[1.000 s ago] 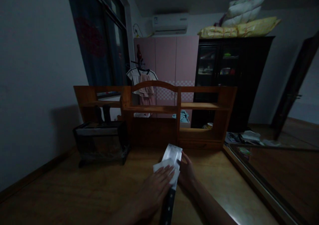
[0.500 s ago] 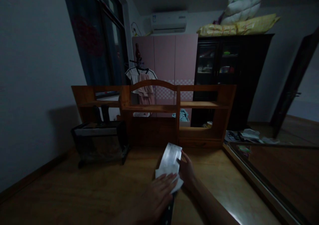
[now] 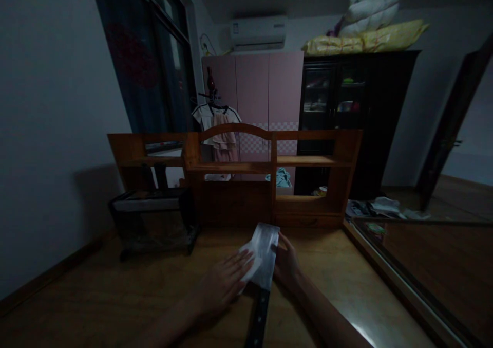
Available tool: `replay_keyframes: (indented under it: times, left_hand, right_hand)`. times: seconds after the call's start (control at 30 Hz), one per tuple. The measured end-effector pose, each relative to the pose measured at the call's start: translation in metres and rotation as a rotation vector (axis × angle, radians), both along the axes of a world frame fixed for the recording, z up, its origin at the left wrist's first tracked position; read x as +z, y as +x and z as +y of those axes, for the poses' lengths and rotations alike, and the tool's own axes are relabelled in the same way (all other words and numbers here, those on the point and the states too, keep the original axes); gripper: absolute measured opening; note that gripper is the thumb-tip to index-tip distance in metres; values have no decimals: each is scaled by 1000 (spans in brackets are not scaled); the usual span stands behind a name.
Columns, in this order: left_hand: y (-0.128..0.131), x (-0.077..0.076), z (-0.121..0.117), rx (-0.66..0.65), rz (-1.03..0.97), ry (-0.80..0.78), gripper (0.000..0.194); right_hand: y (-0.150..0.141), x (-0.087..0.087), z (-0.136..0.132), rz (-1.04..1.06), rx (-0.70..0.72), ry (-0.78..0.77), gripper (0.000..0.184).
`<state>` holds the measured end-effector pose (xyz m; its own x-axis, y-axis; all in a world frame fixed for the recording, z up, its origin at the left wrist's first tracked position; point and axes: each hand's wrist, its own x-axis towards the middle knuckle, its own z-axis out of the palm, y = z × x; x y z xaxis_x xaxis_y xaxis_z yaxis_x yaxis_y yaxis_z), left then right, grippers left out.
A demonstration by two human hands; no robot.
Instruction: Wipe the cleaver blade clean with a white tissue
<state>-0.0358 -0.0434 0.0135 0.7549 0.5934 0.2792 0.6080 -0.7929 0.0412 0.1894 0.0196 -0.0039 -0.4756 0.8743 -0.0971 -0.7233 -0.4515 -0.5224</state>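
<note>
A cleaver [image 3: 265, 250] is tilted above the wooden tabletop, its broad metal blade pointing away from me and its black riveted handle toward me. My right hand [image 3: 287, 260] grips the blade's right edge, thumb over the face and the other fingers hidden behind. On the left part of the blade lies a white tissue [image 3: 252, 266], crumpled. My left hand [image 3: 227, 281] holds this tissue against the metal, fingers stretched together over it. Neither hand is on the handle.
A dark knife block [image 3: 154, 219] with black handles sticking up stands at the left on the tabletop [image 3: 162, 296]. Wooden shelving [image 3: 234, 167] rises along the back edge. Papers [image 3: 385, 206] lie beyond the right side.
My left hand has slid left with the tissue, from the blade's lower end toward its left edge. More of the blade and handle shows. The right hand keeps its grip.
</note>
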Motion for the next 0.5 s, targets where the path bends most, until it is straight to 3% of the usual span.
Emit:
replay_keyframes:
  times: [0.13, 0.33, 0.5]
  left_hand:
    - [3, 2, -2, 52, -27, 55, 59]
    - [22, 8, -22, -110, 13, -67, 60]
    - [13, 4, -14, -105, 35, -65, 61]
  right_hand:
    - [0, 0, -1, 15, 1, 11, 38]
    - [2, 4, -5, 1, -9, 0, 34]
    - [1, 4, -3, -5, -26, 0, 32]
